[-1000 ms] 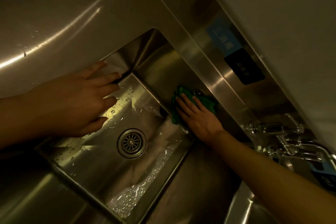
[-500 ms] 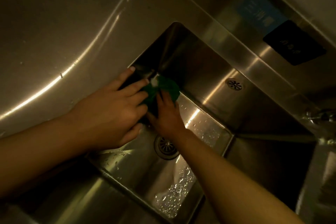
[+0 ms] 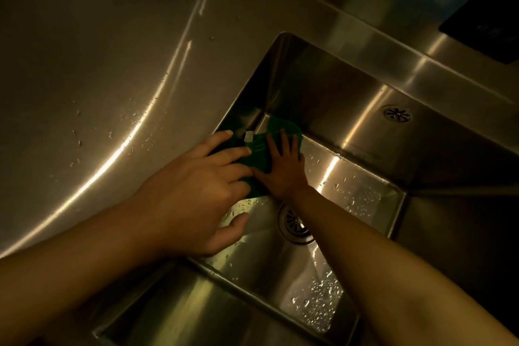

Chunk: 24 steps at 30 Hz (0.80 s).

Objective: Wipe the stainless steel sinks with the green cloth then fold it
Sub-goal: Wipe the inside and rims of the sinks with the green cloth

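The green cloth [image 3: 259, 153] lies spread in the far left corner of the stainless steel sink [image 3: 317, 78], a small white tag showing on it. My right hand [image 3: 283, 166] presses flat on the cloth with straight, spread fingers. My left hand [image 3: 202, 191] reaches over the sink's left rim, and its straight fingers rest on the cloth's left part. The cloth's lower edge is hidden under both hands.
The round drain [image 3: 293, 223] sits in the wet sink floor, partly behind my right forearm. An overflow grille [image 3: 396, 113] is on the back wall. The steel counter [image 3: 98, 78] with water drops spreads left; a black panel [image 3: 483, 25] is on the backsplash.
My right hand carried the cloth from the sink's back wall to the far left corner. My left hand came off the rim and onto the cloth, which now lies more spread.
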Tool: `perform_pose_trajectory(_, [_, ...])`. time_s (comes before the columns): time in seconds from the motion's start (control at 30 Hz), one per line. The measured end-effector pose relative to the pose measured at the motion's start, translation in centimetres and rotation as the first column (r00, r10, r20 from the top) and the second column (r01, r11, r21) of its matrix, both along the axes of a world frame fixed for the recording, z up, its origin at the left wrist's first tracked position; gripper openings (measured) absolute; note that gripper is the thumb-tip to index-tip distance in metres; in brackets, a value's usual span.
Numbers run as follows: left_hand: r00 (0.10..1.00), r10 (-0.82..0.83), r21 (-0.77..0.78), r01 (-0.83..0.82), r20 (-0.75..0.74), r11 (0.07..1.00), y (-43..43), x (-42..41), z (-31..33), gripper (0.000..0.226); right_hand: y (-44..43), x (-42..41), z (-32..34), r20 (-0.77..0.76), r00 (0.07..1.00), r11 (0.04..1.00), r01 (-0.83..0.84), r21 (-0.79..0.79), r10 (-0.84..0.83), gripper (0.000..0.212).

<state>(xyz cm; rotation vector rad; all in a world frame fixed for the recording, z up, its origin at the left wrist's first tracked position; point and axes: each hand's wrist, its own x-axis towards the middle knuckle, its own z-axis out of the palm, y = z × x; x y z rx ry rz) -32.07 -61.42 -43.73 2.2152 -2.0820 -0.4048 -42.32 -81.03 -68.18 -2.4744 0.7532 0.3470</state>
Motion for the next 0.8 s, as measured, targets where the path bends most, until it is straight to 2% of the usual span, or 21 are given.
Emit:
perform_pose_trajectory(0.1, [0.998, 0.001, -0.013, -0.002, -0.058, 1.000, 0.0, 0.1, 0.3, 0.034, 2.4, 1.3, -1.4, -0.014, 0.999, 0.992, 0.045, -0.121, -0.047, 0.107])
perform_pose_trajectory(0.23, [0.996, -0.009, -0.025, 0.007, -0.091, 1.000, 0.0, 0.1, 0.0, 0.031, 4.4, 1.7, -2.5, 0.053, 0.998, 0.983, 0.042, -0.176, -0.033, 0.098])
perform_pose_trajectory(0.37, [0.996, -0.001, 0.004, 0.001, -0.085, 1.000, -0.1, 0.2, 0.2, 0.033, 7.1, -0.9, -2.7, 0.104, 0.988, 0.987, -0.095, -0.132, 0.110, 0.090])
perform_pose_trajectory(0.5, [0.996, -0.010, 0.039, 0.014, -0.088, 0.999, -0.1, 0.2, 0.5, 0.031, 12.6, -6.3, -2.4, 0.181, 0.945, 0.961, -0.264, -0.080, 0.274, 0.093])
perform_pose_trajectory(0.63, [0.999, -0.028, 0.100, 0.031, -0.033, 0.995, -0.1, 0.2, 0.7, 0.034, 16.5, -11.6, -2.1, 0.180, 0.847, 0.866, -0.488, -0.112, 0.501, 0.101])
perform_pose_trajectory(0.8, [0.999, -0.026, 0.160, 0.029, -0.020, 0.987, -0.4, 0.0, 1.1, 0.033, 15.4, -12.2, -1.5, 0.146, 0.766, 0.779, -0.609, -0.148, 0.626, 0.099])
